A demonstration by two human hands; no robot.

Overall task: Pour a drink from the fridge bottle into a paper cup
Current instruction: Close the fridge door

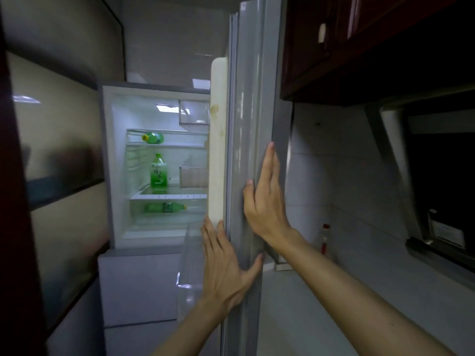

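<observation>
Two-handed, braced the fridge door [246,124] in the head view, the only view given. Laid the left hand [226,265] along the door's inner edge, fingers straight, thumb spread across the edge to the outer side. Pressed the right hand [264,199] flat on the outer face just above, fingers straight. Held nothing in either hand and clamped on nothing.

Judged the risks as follows. Could have let the door swing back on release and catch the reaching arm, or pinch the left thumb at the edge. Could have taken the wrong bottle: saw three green ones in the lit fridge [113,176], namely an upright bottle [158,170] on the middle shelf, a top lying bottle [153,137] on the shelf above and a lower lying bottle [164,207] beneath. Could have toppled the upright bottle with a hasty reach, or rolled a lying one off its shelf. Found no paper cup anywhere in view, so could have ended with bottle in hand and nowhere to pour.

Placed the upright bottle well to the left of both hands and deeper in, untouched, about level with the right hand and above the left. Noted the desk [321,304] to the right of the hands, with a small red-capped bottle [325,237] on it near the wall.
</observation>
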